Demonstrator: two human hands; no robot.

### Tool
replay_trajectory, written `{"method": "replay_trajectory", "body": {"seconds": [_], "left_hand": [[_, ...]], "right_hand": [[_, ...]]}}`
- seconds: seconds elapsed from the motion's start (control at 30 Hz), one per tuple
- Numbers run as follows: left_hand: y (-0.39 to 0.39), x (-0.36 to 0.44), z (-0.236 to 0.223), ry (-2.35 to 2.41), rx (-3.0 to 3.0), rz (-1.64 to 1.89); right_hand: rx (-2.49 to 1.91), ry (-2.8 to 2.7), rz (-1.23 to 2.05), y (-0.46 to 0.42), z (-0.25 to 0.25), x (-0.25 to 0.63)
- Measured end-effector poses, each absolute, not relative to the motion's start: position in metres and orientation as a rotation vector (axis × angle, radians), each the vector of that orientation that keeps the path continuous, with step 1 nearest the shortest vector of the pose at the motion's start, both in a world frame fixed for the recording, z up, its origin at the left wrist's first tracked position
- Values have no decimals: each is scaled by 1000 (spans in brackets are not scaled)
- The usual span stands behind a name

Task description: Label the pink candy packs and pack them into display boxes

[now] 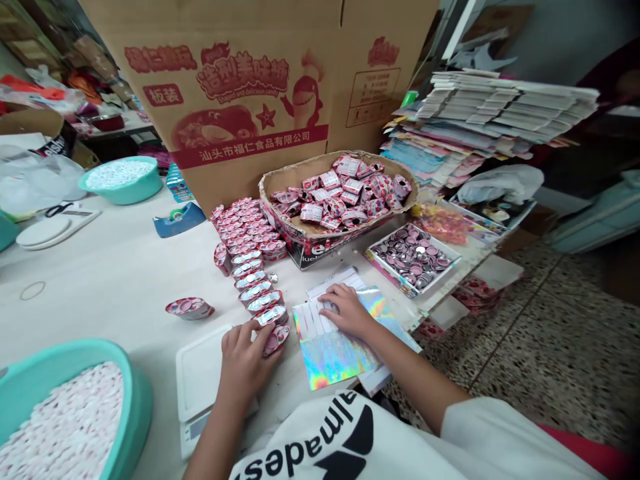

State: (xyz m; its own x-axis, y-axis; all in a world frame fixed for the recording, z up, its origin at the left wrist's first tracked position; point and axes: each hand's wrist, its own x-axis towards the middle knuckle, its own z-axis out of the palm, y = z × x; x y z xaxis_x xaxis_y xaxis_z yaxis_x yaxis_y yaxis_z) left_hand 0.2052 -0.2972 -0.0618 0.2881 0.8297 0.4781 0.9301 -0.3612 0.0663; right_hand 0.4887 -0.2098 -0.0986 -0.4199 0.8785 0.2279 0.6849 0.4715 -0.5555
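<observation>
My left hand [247, 357] is closed on a small oval candy box [276, 340] with red and pink print, at the near end of a row of similar boxes [254, 291] with silvery tops. My right hand [349, 312] rests on a sheet of white stickers [316, 317], its fingers bent and a little apart. Beneath that hand lies a shiny rainbow-coloured sheet [340, 360]. A single candy box [190, 308] stands apart to the left. Close by my left forearm is a white scale [200, 373].
A cut-down carton [280, 230] holds many printed boxes. Beside it, a shallow tray [415, 290] contains small round pink and silver pieces. Teal basins [137, 400] [133, 190] hold white pieces. Behind stand a large cardboard box [240, 173], a blue tape dispenser [180, 221] and stacked card [490, 100].
</observation>
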Motion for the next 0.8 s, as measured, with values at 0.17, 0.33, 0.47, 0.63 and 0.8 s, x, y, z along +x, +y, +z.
{"method": "replay_trajectory", "body": {"seconds": [0.17,0.33,0.47,0.63,0.8], "left_hand": [[-296,202,-62,-1576,-2217,-638],[-305,222,-55,-1285,-2307,-928],[-312,258,-69,-990,-2760,-840],[-310,273,-98,-1170,-3057,-372],[-311,267,-104,-1378,-3148,-355]], "right_hand": [[-1387,-2224,501,-212,-94,494],[-1501,-2152,553,-213,-97,507],[-1454,-2025,447,-215,-106,513],[-1468,-2041,305,-220,-107,513],[-1453,-1996,321,-221,-103,514]]}}
